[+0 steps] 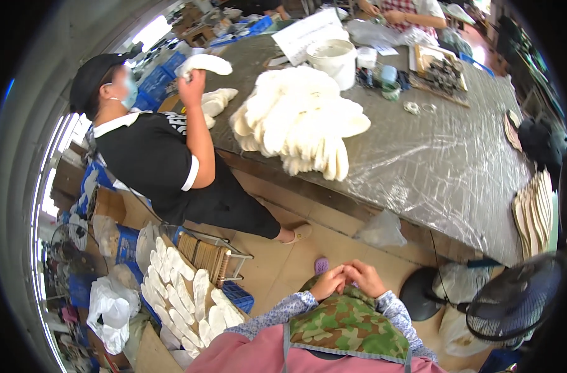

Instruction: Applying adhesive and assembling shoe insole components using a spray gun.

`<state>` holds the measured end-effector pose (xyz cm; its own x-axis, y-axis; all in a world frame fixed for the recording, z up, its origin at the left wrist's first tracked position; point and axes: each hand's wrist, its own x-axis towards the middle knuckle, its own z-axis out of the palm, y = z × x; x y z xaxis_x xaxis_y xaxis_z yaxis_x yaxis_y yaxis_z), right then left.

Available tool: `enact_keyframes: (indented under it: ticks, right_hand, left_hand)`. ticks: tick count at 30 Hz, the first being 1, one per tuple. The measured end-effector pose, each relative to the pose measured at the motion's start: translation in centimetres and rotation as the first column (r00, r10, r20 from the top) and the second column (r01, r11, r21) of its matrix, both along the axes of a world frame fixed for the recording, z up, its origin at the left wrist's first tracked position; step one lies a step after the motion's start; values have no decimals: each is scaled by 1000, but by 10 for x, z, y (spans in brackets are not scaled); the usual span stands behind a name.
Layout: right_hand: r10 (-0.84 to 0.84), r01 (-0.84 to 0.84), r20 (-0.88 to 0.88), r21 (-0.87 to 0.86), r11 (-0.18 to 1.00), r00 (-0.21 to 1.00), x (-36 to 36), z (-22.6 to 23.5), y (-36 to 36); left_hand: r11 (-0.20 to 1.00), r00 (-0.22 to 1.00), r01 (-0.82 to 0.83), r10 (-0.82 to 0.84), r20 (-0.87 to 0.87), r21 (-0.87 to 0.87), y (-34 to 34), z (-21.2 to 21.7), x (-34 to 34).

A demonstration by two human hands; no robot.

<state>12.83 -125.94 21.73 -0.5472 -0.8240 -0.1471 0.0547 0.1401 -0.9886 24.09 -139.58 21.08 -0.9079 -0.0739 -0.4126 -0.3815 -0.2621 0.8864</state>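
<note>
My left hand (328, 283) and my right hand (365, 278) meet in front of my waist, above a camouflage apron (352, 326). The fingers of both are curled and touch each other. Nothing shows between them, though the undersides are hidden. To the left, a board carries rows of white foot-shaped insoles (183, 296), apart from my hands. On the table ahead lies a big pile of fluffy cream-white insoles (296, 118). A co-worker (150, 146) in a black shirt and cap stands at the table's left end, holding up a white insole (207, 64).
The large table (420, 168) has a shiny plastic cover. A white bucket (333, 62), jars and a tray of metal parts (442, 73) stand on it. A black fan (513, 301) is at my right. Boxes and bags crowd the left. Another person works across the table.
</note>
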Motion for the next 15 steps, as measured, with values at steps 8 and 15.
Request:
enact_keyframes:
  ticks: [8,15]
  right_hand:
    - [-24,7,331,52,999,943,4,0,-62]
    - [-113,98,322,60,993,940,4,-3,-108]
  left_hand:
    - [750,992,-67,119,-34,658,-49,7,21]
    - [649,992,0,97,-82,761,-101,16,15]
